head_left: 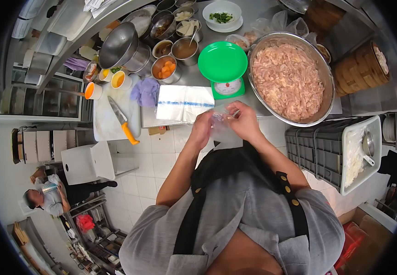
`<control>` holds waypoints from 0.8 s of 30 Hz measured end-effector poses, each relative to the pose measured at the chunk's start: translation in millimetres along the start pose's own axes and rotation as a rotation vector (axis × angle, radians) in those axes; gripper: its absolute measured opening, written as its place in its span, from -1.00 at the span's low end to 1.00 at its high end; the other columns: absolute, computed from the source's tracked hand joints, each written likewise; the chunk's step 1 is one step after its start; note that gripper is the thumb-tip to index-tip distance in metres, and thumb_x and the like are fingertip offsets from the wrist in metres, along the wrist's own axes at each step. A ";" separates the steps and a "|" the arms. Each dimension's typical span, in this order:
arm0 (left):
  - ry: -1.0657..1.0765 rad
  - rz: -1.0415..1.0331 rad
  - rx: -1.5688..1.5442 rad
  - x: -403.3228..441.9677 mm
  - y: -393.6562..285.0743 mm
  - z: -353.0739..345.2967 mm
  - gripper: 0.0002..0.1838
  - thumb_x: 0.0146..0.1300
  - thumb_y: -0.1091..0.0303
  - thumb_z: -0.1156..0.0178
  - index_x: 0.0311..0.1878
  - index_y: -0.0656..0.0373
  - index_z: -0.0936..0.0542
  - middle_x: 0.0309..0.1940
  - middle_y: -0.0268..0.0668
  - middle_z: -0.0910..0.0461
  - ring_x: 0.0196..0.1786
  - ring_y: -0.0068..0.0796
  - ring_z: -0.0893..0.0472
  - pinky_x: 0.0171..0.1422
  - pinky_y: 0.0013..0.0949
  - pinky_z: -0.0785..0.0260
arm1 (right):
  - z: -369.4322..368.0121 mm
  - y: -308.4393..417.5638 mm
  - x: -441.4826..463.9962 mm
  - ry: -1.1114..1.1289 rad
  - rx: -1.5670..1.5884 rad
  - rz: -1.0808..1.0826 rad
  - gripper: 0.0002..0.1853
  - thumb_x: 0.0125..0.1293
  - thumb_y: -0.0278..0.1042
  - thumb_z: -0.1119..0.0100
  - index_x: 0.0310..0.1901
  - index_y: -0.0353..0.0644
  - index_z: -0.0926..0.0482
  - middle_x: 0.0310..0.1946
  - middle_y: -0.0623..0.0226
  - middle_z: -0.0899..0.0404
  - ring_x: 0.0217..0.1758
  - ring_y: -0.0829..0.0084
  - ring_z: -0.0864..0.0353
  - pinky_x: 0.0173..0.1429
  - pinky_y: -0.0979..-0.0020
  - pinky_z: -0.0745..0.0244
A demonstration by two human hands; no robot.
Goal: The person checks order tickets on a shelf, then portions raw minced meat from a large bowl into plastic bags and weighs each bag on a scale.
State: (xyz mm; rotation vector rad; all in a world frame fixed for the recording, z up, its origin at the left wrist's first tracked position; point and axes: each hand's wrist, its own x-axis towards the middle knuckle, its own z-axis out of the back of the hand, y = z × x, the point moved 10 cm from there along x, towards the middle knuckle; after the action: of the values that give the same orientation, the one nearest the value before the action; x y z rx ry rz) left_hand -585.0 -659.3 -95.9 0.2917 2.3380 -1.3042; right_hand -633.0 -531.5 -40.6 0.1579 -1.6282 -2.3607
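In front of my apron I hold a clear plastic bag (223,132) between my two hands. My left hand (201,130) grips its left side, fingers closed. My right hand (245,123) pinches its upper right edge. Just beyond my left hand, a stack of flat white plastic bags (184,101) with a blue stripe lies at the counter's edge. A green kitchen scale (228,88) with a round green plate (223,63) on top stands beyond my hands. Right of it is a large metal bowl (330,98) heaped with raw sliced meat (288,78).
Left, an orange-handled knife (124,121) lies on a white cutting board (104,123) beside a purple cloth (146,91). Several metal pots of ingredients, including orange chunks (166,68), stand behind. Bamboo steamers (359,68) and a grey crate (315,149) are right. A person (54,195) sits far left.
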 end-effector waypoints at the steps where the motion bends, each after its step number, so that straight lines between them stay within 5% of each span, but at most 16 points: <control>1: 0.017 0.006 0.058 -3.0 -4.3 -1.2 -0.79 0.32 0.26 0.00 -0.24 0.19 -0.53 -0.35 -0.34 -0.56 -0.31 -0.59 -0.50 -0.20 -0.44 -0.37 | 3.2 -1.2 -0.5 0.000 -0.001 0.001 -0.64 -0.02 -0.44 -0.42 -0.17 -0.21 -0.51 -0.49 0.37 -0.47 -0.49 0.59 -0.42 -0.41 0.55 -0.39; 4: -0.016 -0.089 0.145 2.6 -6.5 10.0 -0.87 0.26 0.41 -0.07 -0.28 0.25 -0.56 -0.38 -0.32 -0.58 -0.33 -0.59 -0.53 -0.21 -0.44 -0.39 | 22.0 -3.4 -7.0 -0.119 -0.032 -0.062 -0.62 -0.02 -0.41 -0.44 -0.16 -0.21 -0.51 -0.45 0.36 -0.49 -0.50 0.61 -0.42 -0.45 0.53 -0.39; 8: -0.069 -0.234 0.152 0.0 -12.6 13.8 -0.93 0.16 0.56 -0.17 -0.29 0.30 -0.59 -0.40 -0.29 -0.60 -0.33 -0.53 -0.57 -0.19 -0.44 -0.42 | 7.0 8.9 -15.8 0.041 0.067 -0.140 -0.64 -0.01 -0.46 -0.41 -0.15 -0.26 -0.51 -0.37 0.33 -0.54 -0.50 0.64 -0.45 -0.47 0.51 -0.38; 10: 0.035 -0.145 0.045 -6.7 -11.0 -3.6 -0.93 0.20 0.53 -0.14 -0.28 0.30 -0.58 -0.36 -0.24 -0.61 -0.29 -0.46 -0.59 -0.14 -0.40 -0.43 | 1.3 2.2 -17.0 0.065 0.062 -0.158 -0.64 0.00 -0.49 -0.40 -0.15 -0.30 -0.50 -0.36 0.34 -0.55 -0.49 0.65 -0.46 -0.47 0.52 -0.37; 12: 0.140 -0.055 -0.062 -8.8 -3.9 -15.3 -0.91 0.25 0.50 -0.10 -0.28 0.31 -0.56 -0.31 -0.18 -0.62 -0.25 -0.39 -0.62 -0.09 -0.35 -0.44 | -8.9 -20.2 -18.3 0.067 0.363 -0.192 -0.70 0.02 -0.41 -0.38 -0.22 -0.30 -0.55 -0.38 0.31 -0.60 -0.44 0.53 -0.49 -0.29 0.47 -0.44; 15: 0.188 -0.037 -0.125 -5.8 4.0 -13.8 -0.86 0.33 0.44 -0.03 -0.22 0.32 -0.53 -0.27 -0.15 -0.62 -0.18 -0.30 -0.62 -0.02 -0.29 -0.44 | -8.4 -28.4 -22.3 0.088 0.548 -0.404 -0.85 0.11 -0.47 -0.26 -0.26 -0.27 -0.57 -0.34 0.35 -0.62 -0.40 0.56 -0.49 -0.29 0.50 -0.40; 19: 0.003 -0.100 -0.139 -0.9 6.9 2.3 -0.81 0.40 0.38 0.09 -0.22 0.31 -0.43 -0.25 -0.10 -0.59 -0.20 -0.24 -0.61 -0.05 -0.16 -0.46 | -14.0 -69.0 -26.6 0.083 0.811 -0.565 -0.82 0.22 -0.46 -0.16 -0.14 -0.22 -0.53 -0.21 0.26 -0.59 -0.29 0.53 -0.53 -0.23 0.47 -0.42; 21: -0.029 -0.058 -0.229 0.5 9.8 4.3 -0.79 0.43 0.36 0.14 -0.21 0.31 -0.41 -0.24 -0.07 -0.58 -0.19 -0.20 -0.60 -0.04 -0.14 -0.45 | -33.4 -70.4 -37.5 0.209 1.201 -0.731 -0.82 0.26 -0.42 -0.10 -0.11 -0.20 -0.52 -0.20 0.24 -0.59 -0.22 0.40 -0.55 -0.17 0.31 -0.42; 24: -0.023 0.127 -0.564 13.0 17.9 3.0 -0.74 0.44 0.36 0.22 -0.25 0.32 -0.41 -0.21 -0.07 -0.57 -0.13 -0.20 -0.59 -0.01 -0.13 -0.45 | -25.4 -63.4 -29.7 0.205 1.424 -0.706 -0.79 0.26 -0.43 -0.09 -0.07 -0.20 -0.45 -0.17 0.28 -0.55 -0.28 0.42 -0.52 -0.33 0.39 -0.37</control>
State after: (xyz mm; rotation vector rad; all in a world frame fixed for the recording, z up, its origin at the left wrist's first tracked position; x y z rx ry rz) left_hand -588.6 -652.7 -116.9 0.2335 2.5005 -0.5470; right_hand -608.5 -524.9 -110.6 1.3078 -3.0626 -0.8531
